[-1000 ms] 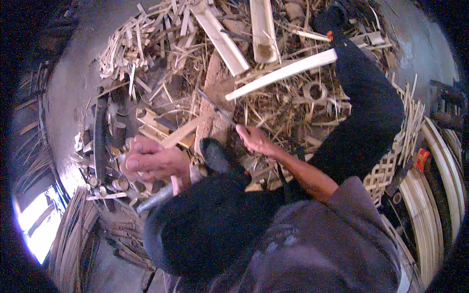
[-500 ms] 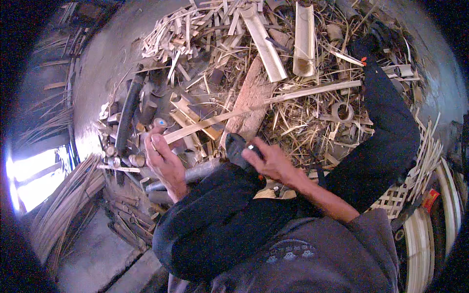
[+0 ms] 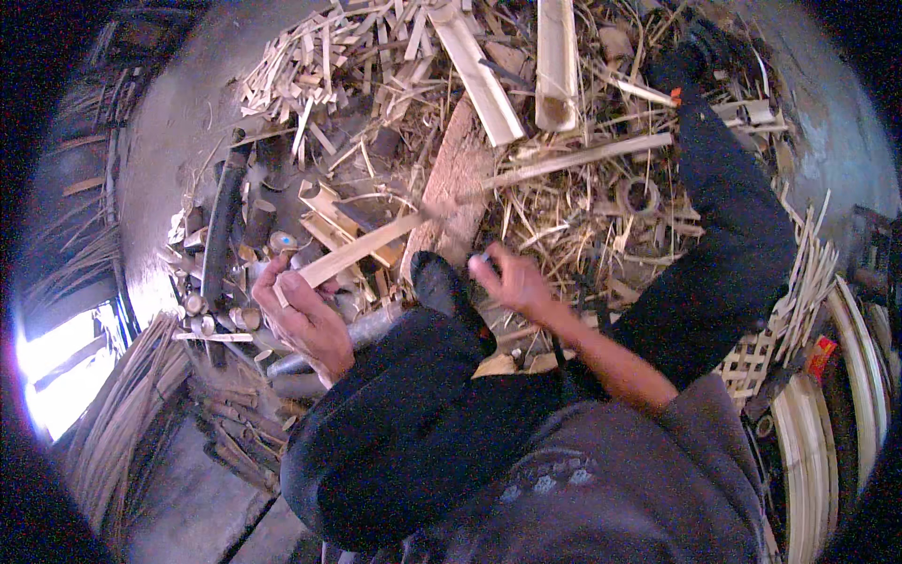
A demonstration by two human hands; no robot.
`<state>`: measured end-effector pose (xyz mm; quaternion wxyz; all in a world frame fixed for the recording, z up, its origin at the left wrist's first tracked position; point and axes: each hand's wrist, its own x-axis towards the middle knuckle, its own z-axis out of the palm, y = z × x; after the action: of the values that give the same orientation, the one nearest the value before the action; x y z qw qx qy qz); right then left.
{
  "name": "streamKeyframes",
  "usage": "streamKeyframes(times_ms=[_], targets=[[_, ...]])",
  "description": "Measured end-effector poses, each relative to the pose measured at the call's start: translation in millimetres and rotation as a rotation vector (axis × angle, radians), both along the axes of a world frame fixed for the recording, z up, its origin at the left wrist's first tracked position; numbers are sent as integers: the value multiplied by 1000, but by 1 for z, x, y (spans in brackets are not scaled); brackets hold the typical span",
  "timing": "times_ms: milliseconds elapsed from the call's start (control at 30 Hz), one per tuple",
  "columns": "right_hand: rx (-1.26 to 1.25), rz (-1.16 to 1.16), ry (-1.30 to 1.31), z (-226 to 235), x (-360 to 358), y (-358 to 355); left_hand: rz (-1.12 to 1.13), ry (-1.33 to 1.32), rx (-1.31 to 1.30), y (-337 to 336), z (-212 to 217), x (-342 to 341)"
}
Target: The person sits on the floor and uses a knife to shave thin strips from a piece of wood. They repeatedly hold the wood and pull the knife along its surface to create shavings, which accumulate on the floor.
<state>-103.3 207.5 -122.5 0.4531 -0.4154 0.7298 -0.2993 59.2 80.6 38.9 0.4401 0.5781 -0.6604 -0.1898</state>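
My left hand (image 3: 305,315) is closed on a flat, pale bamboo strip (image 3: 357,252). The strip slants up to the right, and its far end lies over the rough reddish wood block (image 3: 465,155). Beyond the block is another long pale strip (image 3: 587,160), resting on the shavings. My right hand (image 3: 517,282) is closed round the handle of a knife (image 3: 481,259). Its blade is smeared by motion and seems to point up-left, near the held strip's end. Below the block, between my hands, is my dark-covered foot (image 3: 438,282).
Two split bamboo halves (image 3: 477,80) (image 3: 556,70) lie at the far side, beside a heap of short slats (image 3: 301,70). Cut bamboo tubes (image 3: 225,211) crowd the left. Shavings (image 3: 573,211) cover the floor ahead. A woven lattice (image 3: 747,371) and long splits (image 3: 803,461) are at right.
The view has shifted slightly, moving the scene left. My left hand has turned the strip, whose far end now stands apart from the long strip beyond. My right hand has lifted a little off my foot.
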Motion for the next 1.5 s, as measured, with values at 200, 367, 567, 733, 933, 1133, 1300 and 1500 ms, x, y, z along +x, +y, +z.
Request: streamKeyframes(times_ms=[200,367,567,733,933,1133,1300,1500], targets=[[-257,233,-239,111,29,-23,-35,-375,-113,-5,-2,23],[-235,157,-86,77,29,-17,-34,-48,60,3,-2,24],[43,-68,-2,-40,-12,10,-76,-147,-46,-2,-2,19],[40,-75,14,-30,1,12,-119,-367,-93,-11,1,14],[-76,-109,192,-77,-6,13,-261,255,36,-18,-34,-9],[-461,-353,295,-74,-51,-51,54,667,165,-22,-64,12],[-239,-494,4,-94,-62,-74,-396,-317,887,-27,-109,99],[-499,-361,-83,35,4,-33,-479,168,939,6,-70,39]])
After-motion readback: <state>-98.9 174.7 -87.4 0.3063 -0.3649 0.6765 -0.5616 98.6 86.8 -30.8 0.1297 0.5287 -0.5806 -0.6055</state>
